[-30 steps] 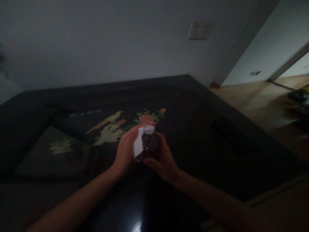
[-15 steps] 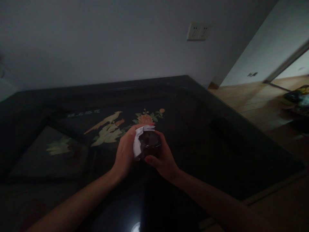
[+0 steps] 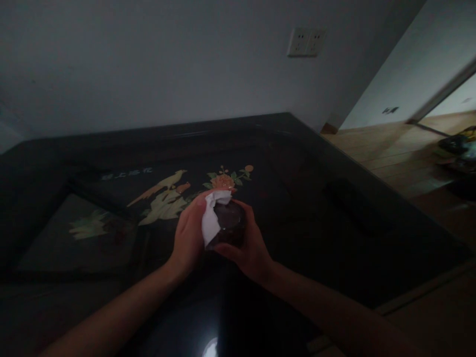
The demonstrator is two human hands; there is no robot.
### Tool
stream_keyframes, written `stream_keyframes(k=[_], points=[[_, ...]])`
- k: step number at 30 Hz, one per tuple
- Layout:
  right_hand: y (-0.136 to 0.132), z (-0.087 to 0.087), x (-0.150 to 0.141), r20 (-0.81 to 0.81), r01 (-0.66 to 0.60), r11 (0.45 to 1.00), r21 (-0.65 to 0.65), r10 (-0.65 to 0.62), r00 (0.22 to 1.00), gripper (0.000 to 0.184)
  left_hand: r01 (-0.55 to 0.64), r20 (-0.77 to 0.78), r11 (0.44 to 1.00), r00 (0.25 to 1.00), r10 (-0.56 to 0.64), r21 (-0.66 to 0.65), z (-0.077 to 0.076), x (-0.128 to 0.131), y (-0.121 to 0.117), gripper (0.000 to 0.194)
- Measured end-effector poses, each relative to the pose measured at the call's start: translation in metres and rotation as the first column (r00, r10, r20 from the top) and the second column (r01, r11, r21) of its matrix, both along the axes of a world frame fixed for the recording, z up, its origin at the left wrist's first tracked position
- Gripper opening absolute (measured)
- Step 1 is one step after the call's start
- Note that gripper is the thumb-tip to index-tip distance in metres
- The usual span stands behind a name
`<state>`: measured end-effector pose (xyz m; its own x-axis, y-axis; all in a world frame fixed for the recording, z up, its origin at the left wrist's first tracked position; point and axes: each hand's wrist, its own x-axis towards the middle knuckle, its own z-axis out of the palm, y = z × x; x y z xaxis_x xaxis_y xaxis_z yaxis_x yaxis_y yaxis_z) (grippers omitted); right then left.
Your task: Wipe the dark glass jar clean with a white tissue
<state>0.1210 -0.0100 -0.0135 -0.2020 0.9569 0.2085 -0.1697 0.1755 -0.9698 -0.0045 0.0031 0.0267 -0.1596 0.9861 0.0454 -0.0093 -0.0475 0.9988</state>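
Observation:
Between my two hands is a dark, rounded, shiny object (image 3: 229,220), perhaps a jar or cup; the dim light hides its exact kind. My right hand (image 3: 250,245) wraps its right side, with the thumb along the near edge. A crumpled white paper tissue (image 3: 210,223) lies against the object's left side and far rim. My left hand (image 3: 190,233) presses the tissue there, its fingers curved around the far side and partly hidden. Both hands are above the glossy black table (image 3: 297,198), in front of its inlaid flower (image 3: 223,182) and bird (image 3: 163,184).
A pale wall (image 3: 167,59) with a double socket (image 3: 307,42) rises behind the table. At the left, a framed picture or its reflection (image 3: 82,233) shows on the dark surface. Beyond the table's right edge are a wooden floor (image 3: 379,148) and a dark heap of things (image 3: 457,148).
The tissue has shifted slightly left and covers more of the object's near left side. My right thumb has slid left along the near edge. The view has moved a little.

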Motion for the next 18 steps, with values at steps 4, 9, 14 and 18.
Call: stream_keyframes(k=[4, 9, 14, 18], points=[[-0.001, 0.002, 0.002, 0.056, 0.002, 0.996, 0.088, -0.007, 0.998, 0.085, 0.032, 0.211, 0.978, 0.977, 0.013, -0.205, 0.004, 0.003, 0.008, 0.032], [0.0, 0.003, 0.002, 0.012, -0.023, 0.997, 0.078, 0.022, 1.0, 0.086, 0.124, 0.292, 0.969, 0.955, -0.058, -0.214, 0.012, 0.007, 0.007, 0.033], [0.001, 0.005, 0.001, -0.08, -0.062, 0.998, -0.023, 0.06, 0.995, 0.085, 0.056, 0.061, 0.998, 0.997, -0.057, 0.025, 0.009, 0.006, -0.007, 0.039], [-0.001, 0.004, -0.004, -0.142, -0.057, 0.996, -0.075, 0.046, 0.989, 0.077, 0.08, -0.222, 0.932, 0.975, 0.0, 0.353, 0.003, 0.001, -0.014, 0.041]])
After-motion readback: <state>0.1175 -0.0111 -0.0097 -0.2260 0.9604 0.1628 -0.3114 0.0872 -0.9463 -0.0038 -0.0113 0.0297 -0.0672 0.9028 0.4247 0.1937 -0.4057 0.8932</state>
